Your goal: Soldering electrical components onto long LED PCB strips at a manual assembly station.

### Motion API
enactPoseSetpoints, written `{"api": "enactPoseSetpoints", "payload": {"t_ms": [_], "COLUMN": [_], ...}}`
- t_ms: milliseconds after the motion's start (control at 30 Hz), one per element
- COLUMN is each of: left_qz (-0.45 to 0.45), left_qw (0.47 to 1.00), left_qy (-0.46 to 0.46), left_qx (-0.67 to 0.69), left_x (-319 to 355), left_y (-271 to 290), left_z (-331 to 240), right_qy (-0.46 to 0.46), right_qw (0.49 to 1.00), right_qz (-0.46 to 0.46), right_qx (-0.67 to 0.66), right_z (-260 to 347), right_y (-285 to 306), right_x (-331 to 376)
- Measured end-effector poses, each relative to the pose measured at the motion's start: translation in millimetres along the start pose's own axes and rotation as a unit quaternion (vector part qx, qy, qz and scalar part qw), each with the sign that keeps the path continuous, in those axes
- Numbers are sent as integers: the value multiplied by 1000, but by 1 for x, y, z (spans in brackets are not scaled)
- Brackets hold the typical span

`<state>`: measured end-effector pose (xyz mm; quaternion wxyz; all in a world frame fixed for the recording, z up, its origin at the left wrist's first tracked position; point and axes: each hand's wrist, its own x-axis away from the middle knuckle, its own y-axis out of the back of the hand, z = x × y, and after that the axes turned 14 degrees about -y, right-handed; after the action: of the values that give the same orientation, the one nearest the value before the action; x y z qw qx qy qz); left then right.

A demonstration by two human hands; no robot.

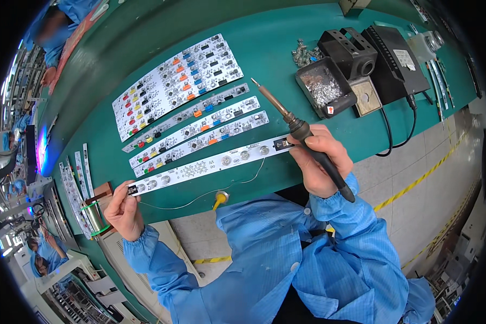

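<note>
A long narrow white circuit board strip (200,168) is stretched between my hands above the green bench, its round silver parts facing up. My left hand (125,213) pinches the strip's left end. At the other end, my right hand (325,162) grips the strip with its fingers and also holds a soldering iron (325,166), whose tip points up and left, away from the strip. Thin solder wire (197,201) curves from beside my left hand along the strip's near side. A solder spool (95,218) with green rims stands just left of that hand.
Beyond the strip lie several separate board strips (200,135) and a larger board panel (162,105). Further right are a black tray of solder scraps (306,75), an iron stand (349,47), a sponge holder (378,108) and a black station box (389,59). More strips (86,167) lie far left.
</note>
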<state>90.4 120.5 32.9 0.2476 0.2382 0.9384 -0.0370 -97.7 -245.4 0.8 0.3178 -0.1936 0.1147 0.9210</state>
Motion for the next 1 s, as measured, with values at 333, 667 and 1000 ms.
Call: {"api": "enactPoseSetpoints", "payload": {"t_ms": [333,667,1000], "left_qz": [-21,-183,87], "left_qw": [992,969,811], "left_qy": [122,139,33], "left_qx": [-39,-88,-577], "left_x": [-53,-180,-39], "left_y": [-14,-44,-23], "left_z": [-22,36,-7], "right_qy": [-118,-111,-97], "right_qw": [986,987,977], "right_qz": [-86,-81,25], "right_qx": [-86,-86,187], "right_z": [1,1,14], "right_y": [-2,-6,-13], "right_x": [18,14,-10]}}
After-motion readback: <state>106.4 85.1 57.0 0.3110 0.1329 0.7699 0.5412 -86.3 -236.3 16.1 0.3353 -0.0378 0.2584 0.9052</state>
